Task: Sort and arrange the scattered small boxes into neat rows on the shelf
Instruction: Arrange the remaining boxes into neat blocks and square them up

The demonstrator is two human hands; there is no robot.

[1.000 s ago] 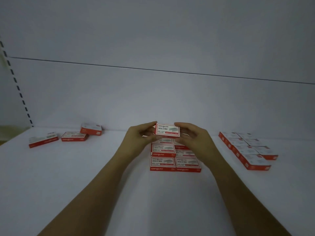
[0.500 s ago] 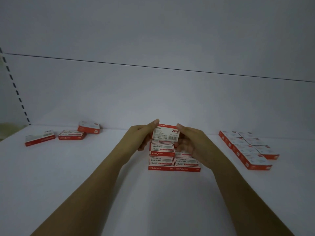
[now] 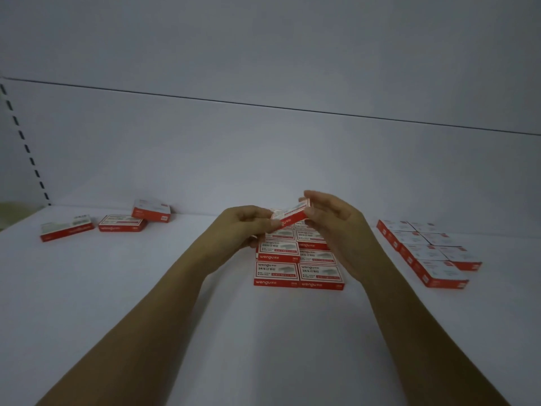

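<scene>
We hold one small box (image 3: 292, 216) in the air with both hands, above the rear rows of the centre block (image 3: 298, 271) on the shelf (image 3: 263, 332).

1. Held box. It is flat and rectangular, white on its broad face and red along its long side, with white lettering on the red band. It is tilted, with its right end higher than its left, and the red side faces us.
2. Left hand (image 3: 246, 227). Thumb and curled fingers pinch the lower left end of the box.
3. Right hand (image 3: 336, 221). Thumb and forefinger pinch the upper right end; the other fingers lie loosely extended behind it.
4. Centre block. Boxes of the same kind lie flat in two touching columns. Each white top reads "wengu" and "24/6" with a grey picture, above a red front band marked "wengu". The front pair sits edge to edge; our hands hide the rear rows, so we cannot count them.
5. Right block (image 3: 424, 253). More boxes lie in two touching columns, well apart from the centre block.
6. Loose boxes, far left. One (image 3: 67, 230) lies askew, a second (image 3: 122, 223) lies just beside it, and a third (image 3: 151, 210) sits near the back panel (image 3: 263, 156).
</scene>
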